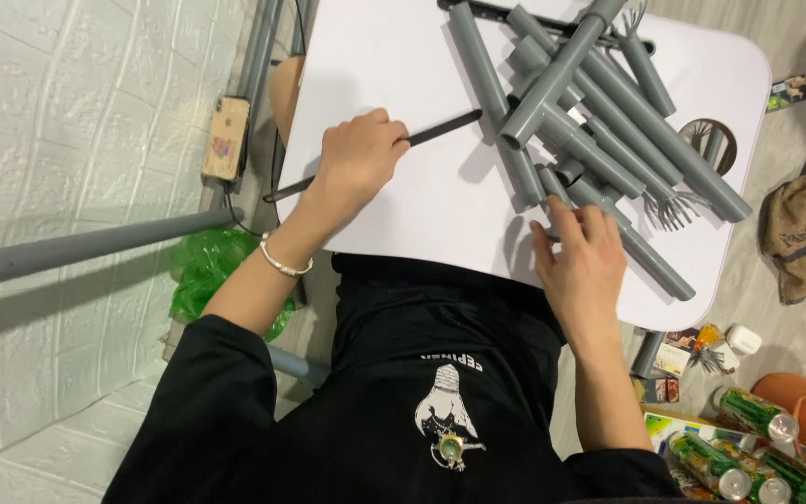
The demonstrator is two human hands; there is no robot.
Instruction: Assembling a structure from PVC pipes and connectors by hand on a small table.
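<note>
- Hands work at a white counter (394,201) seen from above.
- Left hand (358,154) is curled around a thin black rod (440,129), pinching it; the rod runs from about eight o'clock toward two o'clock, its far tip touching the pipe pile.
- Right hand (582,263) lies with fingers spread, fingertips touching the near end of a grey pipe (641,247) at the counter's six o'clock edge.
- Grey pipes (590,112) lie heaped and crossed at one o'clock on the counter, some with wire bristles at their ends.
- A phone (226,138) leans by the white brick wall at nine o'clock.
- Green cans (748,453) lie on the floor at five o'clock.
</note>
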